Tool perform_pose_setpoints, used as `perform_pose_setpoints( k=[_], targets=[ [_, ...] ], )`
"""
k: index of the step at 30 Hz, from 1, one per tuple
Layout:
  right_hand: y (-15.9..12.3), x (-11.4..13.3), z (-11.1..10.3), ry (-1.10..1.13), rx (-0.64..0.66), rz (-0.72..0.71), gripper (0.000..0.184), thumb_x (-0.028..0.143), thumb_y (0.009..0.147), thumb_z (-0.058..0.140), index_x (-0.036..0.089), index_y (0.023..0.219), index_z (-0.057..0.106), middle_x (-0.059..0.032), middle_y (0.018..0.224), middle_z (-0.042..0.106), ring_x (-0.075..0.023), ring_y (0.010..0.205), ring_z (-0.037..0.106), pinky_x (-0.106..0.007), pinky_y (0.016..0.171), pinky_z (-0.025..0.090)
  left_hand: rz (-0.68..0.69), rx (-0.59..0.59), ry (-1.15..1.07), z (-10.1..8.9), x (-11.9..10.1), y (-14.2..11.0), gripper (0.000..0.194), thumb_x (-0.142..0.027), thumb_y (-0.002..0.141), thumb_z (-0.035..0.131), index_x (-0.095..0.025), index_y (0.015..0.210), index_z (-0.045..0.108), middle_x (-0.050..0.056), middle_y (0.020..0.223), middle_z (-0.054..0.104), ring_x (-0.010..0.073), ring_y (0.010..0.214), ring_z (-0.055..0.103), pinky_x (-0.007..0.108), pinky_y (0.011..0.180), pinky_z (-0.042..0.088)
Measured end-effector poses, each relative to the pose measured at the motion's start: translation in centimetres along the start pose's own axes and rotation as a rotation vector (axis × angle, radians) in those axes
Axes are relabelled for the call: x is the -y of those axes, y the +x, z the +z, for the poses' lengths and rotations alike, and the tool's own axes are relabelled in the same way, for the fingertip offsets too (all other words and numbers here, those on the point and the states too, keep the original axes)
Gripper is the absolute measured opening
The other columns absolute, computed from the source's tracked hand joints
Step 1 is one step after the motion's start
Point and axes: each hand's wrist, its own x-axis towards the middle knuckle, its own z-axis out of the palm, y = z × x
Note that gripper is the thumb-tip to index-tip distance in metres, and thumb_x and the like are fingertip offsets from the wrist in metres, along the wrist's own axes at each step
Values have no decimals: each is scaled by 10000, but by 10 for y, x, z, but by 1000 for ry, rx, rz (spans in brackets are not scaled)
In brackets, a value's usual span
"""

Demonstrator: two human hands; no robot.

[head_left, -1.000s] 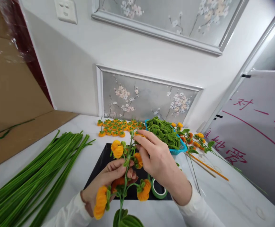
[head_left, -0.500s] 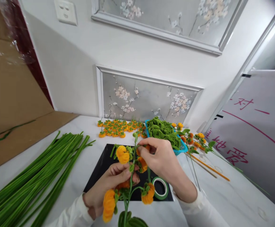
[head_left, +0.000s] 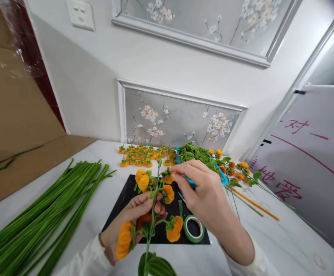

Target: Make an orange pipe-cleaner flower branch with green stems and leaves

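Note:
My left hand (head_left: 139, 211) is closed around the green stem (head_left: 156, 191) of a fuzzy pipe-cleaner branch. Small orange pumpkins (head_left: 175, 229) with green tops hang off both sides of it, and broad green leaves (head_left: 158, 265) sit at its lower end. With thumb and forefinger, my right hand (head_left: 198, 188) pinches an upper orange pumpkin (head_left: 167, 176) by its green top. Below the hands lies a black mat (head_left: 120, 207). A roll of green tape (head_left: 194, 239) rests on the mat, and scissors (head_left: 181, 196) show partly behind my right hand.
Long green pipe cleaners (head_left: 48, 207) lie bundled at the left. Several small loose pumpkins (head_left: 139, 155) stand in rows by the wall. A blue basket (head_left: 223, 178) holds green leaves (head_left: 198, 153). Finished-looking branches (head_left: 241, 172) and an orange stick (head_left: 259, 205) lie at the right.
The branch has tilted and shifted slightly left in my left hand. My right hand has moved a little right and down from the stem, drawing the upper pumpkin outward.

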Motion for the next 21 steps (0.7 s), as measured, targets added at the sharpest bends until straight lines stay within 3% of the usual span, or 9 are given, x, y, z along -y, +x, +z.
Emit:
perform_pose_setpoints(
  k=[7, 11, 14, 21],
  targets=[
    [-2, -6, 10, -40, 102, -48, 152, 165, 865, 543, 209, 937, 670, -36, 859, 657, -171, 810, 581, -309, 762, 454, -11, -3, 93, -3, 2, 2, 137, -254, 707, 754, -143, 781, 723, 16, 649, 652, 135, 687, 599, 252, 740, 468],
    [-3, -5, 19, -114, 162, -69, 145, 130, 829, 550, 202, 754, 649, -27, 811, 635, -168, 784, 566, -302, 724, 425, -4, 39, 198, -5, 5, 5, 161, -279, 718, 743, -130, 677, 701, 23, 656, 641, 116, 643, 559, 221, 665, 434],
    [-5, -4, 25, -131, 157, -73, 198, 103, 816, 527, 196, 674, 629, -23, 798, 631, -162, 768, 562, -303, 712, 396, 20, 43, 219, -6, 8, 5, 176, -271, 743, 720, -127, 647, 685, 23, 662, 634, 115, 644, 547, 222, 663, 423],
    [-5, -12, 29, 35, 98, -100, 280, 21, 751, 474, 205, 737, 684, -17, 806, 676, -164, 763, 586, -306, 699, 394, 17, -17, 200, -8, 8, 1, 123, -257, 734, 729, -145, 693, 699, 25, 673, 670, 124, 658, 579, 233, 685, 440]
  ],
)
